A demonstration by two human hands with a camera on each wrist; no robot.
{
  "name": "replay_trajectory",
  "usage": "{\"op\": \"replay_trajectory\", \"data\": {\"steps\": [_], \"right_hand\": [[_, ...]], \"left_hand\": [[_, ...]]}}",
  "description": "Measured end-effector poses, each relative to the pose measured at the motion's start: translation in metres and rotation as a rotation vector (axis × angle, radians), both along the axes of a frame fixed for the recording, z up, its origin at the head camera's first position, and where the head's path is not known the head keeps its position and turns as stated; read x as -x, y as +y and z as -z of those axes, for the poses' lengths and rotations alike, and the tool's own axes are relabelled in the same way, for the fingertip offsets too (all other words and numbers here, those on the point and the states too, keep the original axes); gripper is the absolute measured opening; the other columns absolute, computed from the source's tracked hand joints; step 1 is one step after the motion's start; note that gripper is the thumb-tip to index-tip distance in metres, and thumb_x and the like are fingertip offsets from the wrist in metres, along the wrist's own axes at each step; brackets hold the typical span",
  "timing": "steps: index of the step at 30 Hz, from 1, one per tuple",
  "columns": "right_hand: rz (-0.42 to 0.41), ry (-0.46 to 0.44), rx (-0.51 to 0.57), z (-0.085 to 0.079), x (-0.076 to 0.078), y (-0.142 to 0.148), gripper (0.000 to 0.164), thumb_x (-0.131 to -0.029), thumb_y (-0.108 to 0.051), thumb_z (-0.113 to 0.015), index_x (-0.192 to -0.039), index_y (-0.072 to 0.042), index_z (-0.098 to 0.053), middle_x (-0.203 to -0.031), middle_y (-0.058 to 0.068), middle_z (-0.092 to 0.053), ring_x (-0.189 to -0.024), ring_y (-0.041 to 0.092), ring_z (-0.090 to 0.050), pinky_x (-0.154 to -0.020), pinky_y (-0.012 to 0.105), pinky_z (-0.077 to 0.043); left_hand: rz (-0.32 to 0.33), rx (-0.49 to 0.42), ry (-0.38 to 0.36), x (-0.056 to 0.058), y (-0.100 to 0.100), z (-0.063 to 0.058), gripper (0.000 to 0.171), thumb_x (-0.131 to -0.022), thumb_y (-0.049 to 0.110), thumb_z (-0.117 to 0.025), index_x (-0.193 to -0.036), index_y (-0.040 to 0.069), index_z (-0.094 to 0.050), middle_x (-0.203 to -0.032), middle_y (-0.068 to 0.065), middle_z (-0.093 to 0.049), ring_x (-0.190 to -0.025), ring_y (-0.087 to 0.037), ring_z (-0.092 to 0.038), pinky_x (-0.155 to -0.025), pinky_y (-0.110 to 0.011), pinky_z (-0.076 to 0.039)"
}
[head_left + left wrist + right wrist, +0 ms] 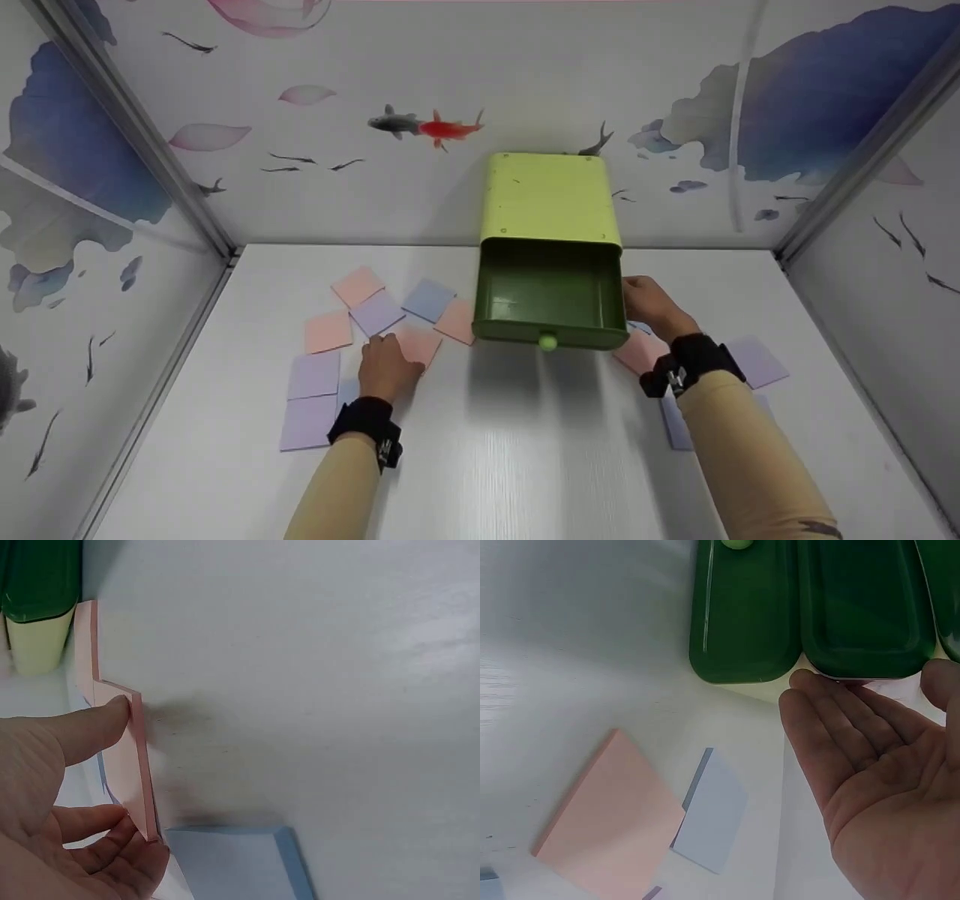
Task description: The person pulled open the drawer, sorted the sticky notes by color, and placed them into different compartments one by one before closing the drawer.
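Observation:
My left hand (388,367) pinches a pink sticky-note pad (124,772) between thumb and fingers at its two ends, as the left wrist view shows. A blue pad (232,862) lies beside those fingers. To the right stands a yellow-green cabinet (551,199) with its dark green top drawer (487,328) pulled out, a light green knob (548,343) on the front. Against the cabinet's right side, my right hand (656,304) has its fingers extended, fingertips right at the cabinet's edge in the right wrist view. Nothing shows in that palm.
Several pink, purple and blue pads lie left of the cabinet, including a purple one (309,424). More lie at the right, among them a pink pad (641,351) and a purple pad (756,361) partly behind the wrist. Printed walls (420,195) enclose the white table (510,480).

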State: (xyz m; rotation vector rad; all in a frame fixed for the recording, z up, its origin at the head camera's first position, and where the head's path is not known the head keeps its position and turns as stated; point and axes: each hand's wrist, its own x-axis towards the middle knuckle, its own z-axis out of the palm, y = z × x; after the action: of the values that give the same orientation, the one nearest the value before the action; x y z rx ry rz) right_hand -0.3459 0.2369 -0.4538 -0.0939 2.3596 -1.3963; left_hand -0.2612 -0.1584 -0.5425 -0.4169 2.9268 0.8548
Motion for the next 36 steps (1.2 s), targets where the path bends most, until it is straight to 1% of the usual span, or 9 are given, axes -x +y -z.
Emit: {"op": "replay_trajectory", "data": {"steps": [6, 8, 10, 14, 19, 22, 28, 31, 36], "right_hand": [[0.003, 0.035, -0.014, 0.001, 0.000, 0.000, 0.075, -0.098, -0.061, -0.039, -0.136, 0.002, -0.052, -0.119, 0.012, -0.065, -0.111, 0.020, -0.064, -0.106, 0.047, -0.045], [0.002, 0.047, -0.011, -0.001, 0.000, 0.000, 0.075, -0.097, -0.061, -0.039, -0.138, 0.001, -0.052, -0.124, 0.013, -0.063, -0.116, 0.022, -0.062, -0.106, 0.047, -0.045], [0.005, 0.052, 0.005, -0.003, 0.000, 0.001, 0.073, -0.098, -0.060, -0.038, -0.136, 0.001, -0.053, -0.122, 0.013, -0.064, -0.114, 0.020, -0.063, -0.107, 0.047, -0.044], [0.015, 0.060, 0.038, -0.011, -0.001, 0.002, 0.065, -0.103, -0.053, -0.033, -0.133, 0.000, -0.055, -0.118, 0.009, -0.064, -0.109, 0.014, -0.063, -0.108, 0.046, -0.043], [0.011, 0.076, 0.094, -0.026, -0.001, 0.005, 0.058, -0.107, -0.042, -0.026, -0.140, 0.000, -0.047, -0.136, 0.021, -0.055, -0.127, 0.028, -0.054, -0.112, 0.046, -0.038], [-0.003, 0.080, 0.100, -0.036, 0.000, 0.004, 0.059, -0.107, -0.042, -0.025, -0.142, 0.000, -0.045, -0.141, 0.022, -0.051, -0.134, 0.031, -0.049, -0.113, 0.045, -0.037], [-0.026, 0.077, 0.020, -0.053, 0.001, -0.001, 0.057, -0.104, -0.048, -0.033, -0.136, -0.006, -0.054, -0.131, 0.016, -0.060, -0.115, 0.019, -0.062, -0.109, 0.045, -0.042], [-0.031, 0.081, -0.007, -0.057, 0.000, -0.002, 0.059, -0.103, -0.052, -0.036, -0.132, -0.006, -0.058, -0.125, 0.014, -0.063, -0.108, 0.015, -0.064, -0.108, 0.046, -0.043], [-0.037, 0.075, -0.002, -0.059, -0.001, -0.002, 0.061, -0.103, -0.052, -0.035, -0.134, -0.004, -0.056, -0.128, 0.016, -0.060, -0.115, 0.020, -0.062, -0.109, 0.047, -0.042]], "left_hand": [[0.011, -0.016, -0.043, -0.001, 0.000, -0.003, 0.061, -0.080, 0.024, -0.077, -0.126, -0.010, -0.054, -0.125, -0.026, -0.052, -0.111, -0.035, -0.050, -0.100, -0.047, -0.047], [0.009, -0.014, -0.052, -0.002, 0.000, -0.005, 0.062, -0.079, 0.023, -0.078, -0.125, -0.010, -0.055, -0.124, -0.026, -0.051, -0.111, -0.035, -0.050, -0.099, -0.047, -0.047], [0.010, -0.008, -0.068, -0.003, 0.001, -0.005, 0.062, -0.079, 0.023, -0.078, -0.125, -0.010, -0.055, -0.124, -0.026, -0.050, -0.110, -0.035, -0.050, -0.099, -0.047, -0.047], [0.020, 0.010, -0.080, -0.005, 0.002, -0.005, 0.062, -0.077, 0.022, -0.080, -0.123, -0.010, -0.055, -0.124, -0.027, -0.050, -0.108, -0.035, -0.050, -0.097, -0.048, -0.048], [0.040, 0.021, -0.093, -0.007, 0.005, -0.010, 0.061, -0.076, 0.022, -0.080, -0.123, -0.009, -0.055, -0.121, -0.026, -0.052, -0.106, -0.034, -0.051, -0.096, -0.049, -0.049], [0.047, 0.024, -0.105, -0.008, 0.006, -0.013, 0.059, -0.078, 0.022, -0.080, -0.122, -0.008, -0.055, -0.120, -0.025, -0.053, -0.105, -0.034, -0.051, -0.095, -0.049, -0.049], [0.050, 0.043, -0.101, -0.007, 0.005, -0.009, 0.061, -0.075, 0.023, -0.082, -0.120, -0.009, -0.056, -0.120, -0.026, -0.052, -0.106, -0.035, -0.050, -0.093, -0.048, -0.049], [0.048, 0.045, -0.103, -0.007, 0.005, -0.009, 0.065, -0.074, 0.024, -0.083, -0.121, -0.010, -0.054, -0.122, -0.028, -0.049, -0.107, -0.035, -0.051, -0.093, -0.048, -0.050], [0.037, 0.030, -0.121, -0.007, 0.005, -0.012, 0.073, -0.073, 0.024, -0.084, -0.128, -0.011, -0.050, -0.124, -0.030, -0.047, -0.106, -0.036, -0.054, -0.095, -0.049, -0.050]]}}
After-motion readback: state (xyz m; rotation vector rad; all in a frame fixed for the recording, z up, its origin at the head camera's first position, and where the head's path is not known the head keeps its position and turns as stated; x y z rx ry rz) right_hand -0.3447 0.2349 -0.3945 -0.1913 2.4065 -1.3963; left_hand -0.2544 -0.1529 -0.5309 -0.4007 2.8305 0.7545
